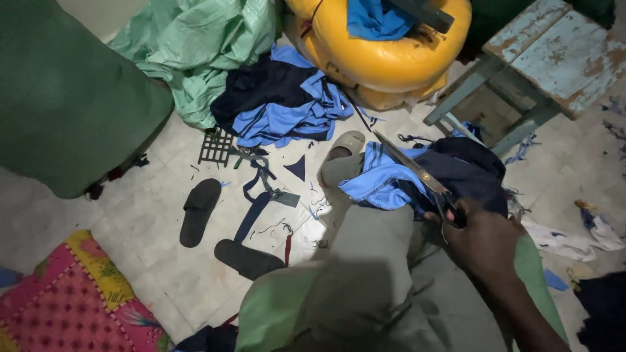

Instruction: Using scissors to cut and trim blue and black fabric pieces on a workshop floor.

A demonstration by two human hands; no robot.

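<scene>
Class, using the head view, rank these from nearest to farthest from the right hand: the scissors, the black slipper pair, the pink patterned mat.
1. Scissors: held in the right hand.
2. Black slipper pair: floor, left of it.
3. Pink patterned mat: far bottom-left corner.

the scissors' handles (450,207) vanish under the right hand (486,244) (the left hand stays unseen).

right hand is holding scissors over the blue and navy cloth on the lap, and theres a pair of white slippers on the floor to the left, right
Not quite: the head view shows the slippers are black, not white. The rest holds: the right hand holds the scissors over the blue and navy cloth on the lap.
</scene>
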